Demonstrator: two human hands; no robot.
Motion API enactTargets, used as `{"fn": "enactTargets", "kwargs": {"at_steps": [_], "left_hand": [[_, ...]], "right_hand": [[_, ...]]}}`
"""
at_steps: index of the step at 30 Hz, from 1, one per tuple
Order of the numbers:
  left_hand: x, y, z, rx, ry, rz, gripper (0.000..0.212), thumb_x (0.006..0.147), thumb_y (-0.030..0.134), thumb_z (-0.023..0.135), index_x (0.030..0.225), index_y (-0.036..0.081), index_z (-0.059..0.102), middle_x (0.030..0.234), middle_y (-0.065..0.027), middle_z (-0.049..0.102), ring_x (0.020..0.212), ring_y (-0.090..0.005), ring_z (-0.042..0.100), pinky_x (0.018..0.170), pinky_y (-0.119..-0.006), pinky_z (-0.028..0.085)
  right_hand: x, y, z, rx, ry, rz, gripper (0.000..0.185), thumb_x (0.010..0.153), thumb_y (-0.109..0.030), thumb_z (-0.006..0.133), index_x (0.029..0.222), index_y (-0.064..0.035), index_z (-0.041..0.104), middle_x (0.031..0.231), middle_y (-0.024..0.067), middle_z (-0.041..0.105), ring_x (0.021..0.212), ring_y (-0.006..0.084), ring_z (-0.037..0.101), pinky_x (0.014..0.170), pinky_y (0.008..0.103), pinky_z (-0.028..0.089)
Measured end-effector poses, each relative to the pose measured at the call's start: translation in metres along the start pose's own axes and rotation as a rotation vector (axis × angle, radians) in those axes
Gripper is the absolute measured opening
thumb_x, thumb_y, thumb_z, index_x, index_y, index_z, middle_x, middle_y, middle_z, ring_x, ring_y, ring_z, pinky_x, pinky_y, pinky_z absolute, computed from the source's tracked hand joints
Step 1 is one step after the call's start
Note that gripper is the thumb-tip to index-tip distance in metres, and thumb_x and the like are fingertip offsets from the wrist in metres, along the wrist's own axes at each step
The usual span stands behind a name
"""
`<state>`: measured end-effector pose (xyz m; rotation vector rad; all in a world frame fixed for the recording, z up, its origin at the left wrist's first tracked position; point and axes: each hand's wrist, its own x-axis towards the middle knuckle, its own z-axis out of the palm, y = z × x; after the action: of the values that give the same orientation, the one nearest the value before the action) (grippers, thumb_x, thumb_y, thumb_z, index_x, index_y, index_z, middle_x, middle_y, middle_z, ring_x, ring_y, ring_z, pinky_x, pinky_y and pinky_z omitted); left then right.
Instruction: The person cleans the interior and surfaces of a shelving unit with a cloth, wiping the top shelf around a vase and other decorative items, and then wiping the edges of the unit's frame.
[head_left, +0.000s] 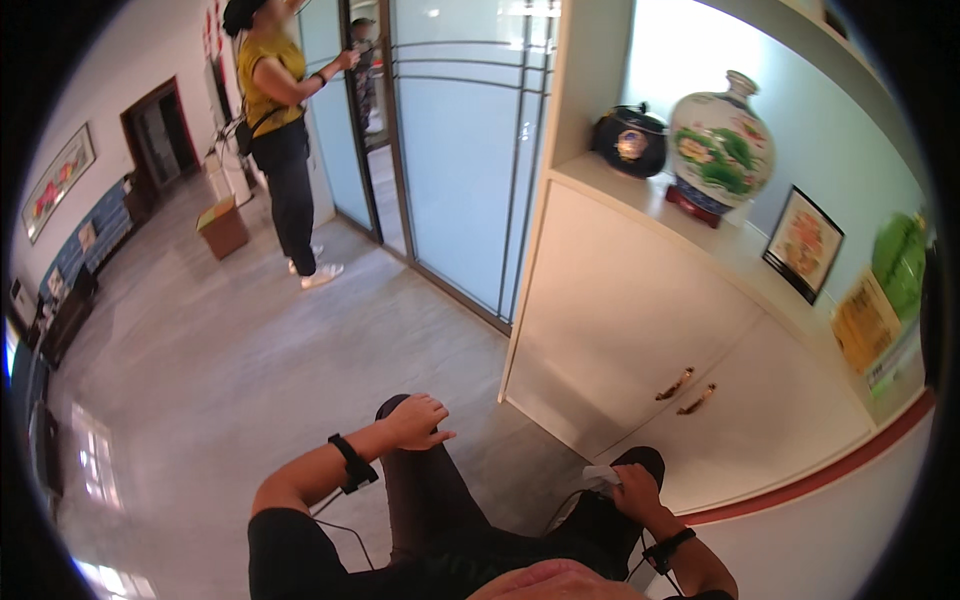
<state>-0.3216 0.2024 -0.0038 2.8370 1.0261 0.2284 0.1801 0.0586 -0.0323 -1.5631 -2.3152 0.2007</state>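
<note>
My left hand rests palm down on my bent knee, thumb apart from the fingers, with nothing in it. Over my other knee, my right hand grips a crumpled white tissue or cloth. A black strap with a small device circles my left forearm, and a similar black band is on my right wrist. Thin dark cables run from both. Close in front of my right hand stands a cream cabinet with brass-coloured handles.
On the cabinet's shelf are a dark lidded jar, a floral porcelain vase and a framed flower picture. A person stands by frosted sliding doors; another figure shows through the gap. A brown box stool sits on the grey floor.
</note>
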Motion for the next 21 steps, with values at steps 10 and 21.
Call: {"fn": "enactTargets", "kwargs": {"at_steps": [10,21], "left_hand": [[0.002,-0.032,0.025,-0.079,-0.161,0.075,0.048,0.096,0.046,0.056,0.07,0.008,0.068,0.075,-0.0093,0.067,0.081,-0.0306,0.064,0.081,-0.042,0.047],[-0.005,-0.044,0.003,-0.213,-0.428,-0.106,0.035,0.092,0.04,0.057,0.087,0.008,0.068,0.082,-0.011,0.069,0.084,-0.03,0.067,0.079,-0.043,0.047]], "right_hand": [[0.037,0.029,-0.011,0.048,-0.391,-0.004,0.036,0.083,-0.021,0.068,0.114,-0.0037,0.063,0.1,0.0192,0.065,0.093,0.0411,0.06,0.079,0.0524,0.049],[0.146,0.078,-0.013,0.147,-0.686,0.002,0.038,0.088,-0.028,0.068,0.118,-0.0048,0.066,0.112,0.0184,0.068,0.099,0.0345,0.065,0.084,0.0444,0.052]]}}
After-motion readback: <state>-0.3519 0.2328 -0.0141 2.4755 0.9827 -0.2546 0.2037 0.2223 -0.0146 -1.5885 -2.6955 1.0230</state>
